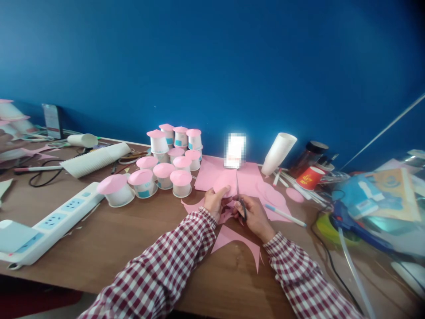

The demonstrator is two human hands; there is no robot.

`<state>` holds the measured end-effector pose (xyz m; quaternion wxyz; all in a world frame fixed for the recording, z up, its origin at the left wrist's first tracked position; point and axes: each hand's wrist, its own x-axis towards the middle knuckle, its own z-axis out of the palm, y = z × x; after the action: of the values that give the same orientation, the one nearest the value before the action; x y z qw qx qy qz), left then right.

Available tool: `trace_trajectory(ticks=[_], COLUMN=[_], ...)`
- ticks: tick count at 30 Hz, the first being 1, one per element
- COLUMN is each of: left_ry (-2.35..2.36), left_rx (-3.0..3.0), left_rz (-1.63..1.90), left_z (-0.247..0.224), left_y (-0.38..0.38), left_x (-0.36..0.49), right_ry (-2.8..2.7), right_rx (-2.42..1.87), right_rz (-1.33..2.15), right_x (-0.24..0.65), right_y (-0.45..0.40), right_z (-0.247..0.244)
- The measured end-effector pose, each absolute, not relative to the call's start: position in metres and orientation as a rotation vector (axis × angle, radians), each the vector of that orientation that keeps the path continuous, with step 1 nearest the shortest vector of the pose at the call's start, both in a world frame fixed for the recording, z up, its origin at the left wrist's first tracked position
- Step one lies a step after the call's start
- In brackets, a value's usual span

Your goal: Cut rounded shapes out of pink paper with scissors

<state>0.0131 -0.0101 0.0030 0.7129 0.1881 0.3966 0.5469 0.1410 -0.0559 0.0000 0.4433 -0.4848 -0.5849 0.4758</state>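
Note:
In the middle of the table, my left hand (215, 201) pinches a piece of pink paper (223, 182), with the thumb lying on top of it. My right hand (254, 217) has its fingers in the handles of a pair of scissors (237, 190), whose blades point away from me at the paper's right edge. Under and around both hands lie pink paper scraps, among them a curved, pointed offcut (236, 243) nearer to me. Larger pink sheets (207, 173) spread out behind the hands.
Several paper cups (181, 188) with pink tops stand left of centre. A power strip (63, 217) lies at left, beside stacked white cups (96, 159). A bright phone (235, 150) leans on the blue wall. At right are a marker (285, 215), a red cup (310, 178) and a blue glue gun (360, 230).

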Motion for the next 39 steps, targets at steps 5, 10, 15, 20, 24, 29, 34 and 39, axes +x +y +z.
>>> trace_trajectory(ticks=[5, 10, 15, 20, 24, 29, 34, 39], left_ry=[0.887, 0.890, 0.890, 0.901, 0.887, 0.893, 0.881, 0.873], left_rx=[0.424, 0.416, 0.430, 0.437, 0.445, 0.449, 0.442, 0.456], left_rz=[1.209, 1.202, 1.197, 1.174, 1.201, 1.202, 1.204, 1.240], left_z=[0.0019, 0.0015, 0.0006, 0.0001, -0.0004, -0.0004, -0.0017, 0.0007], left_y=[-0.0098, -0.0097, -0.0096, -0.0097, -0.0090, -0.0087, -0.0079, -0.0084], left_x=[0.0136, 0.0138, 0.0136, 0.0132, 0.0134, 0.0137, 0.0139, 0.0137], right_ry=[-1.460, -1.445, -1.450, -1.458, -1.450, -1.453, -1.450, -1.432], right_rx=[-1.208, -1.208, -1.210, -1.215, -1.220, -1.191, -1.194, -1.195], right_rz=[1.166, 1.175, 1.169, 1.157, 1.149, 1.149, 1.142, 1.159], right_x=[0.1419, 0.1413, 0.1417, 0.1429, 0.1428, 0.1431, 0.1440, 0.1440], right_y=[-0.0554, -0.0550, -0.0542, -0.0536, -0.0534, -0.0536, -0.0530, -0.0520], right_z=[-0.0011, -0.0006, -0.0031, -0.0046, -0.0041, -0.0056, -0.0078, -0.0092])
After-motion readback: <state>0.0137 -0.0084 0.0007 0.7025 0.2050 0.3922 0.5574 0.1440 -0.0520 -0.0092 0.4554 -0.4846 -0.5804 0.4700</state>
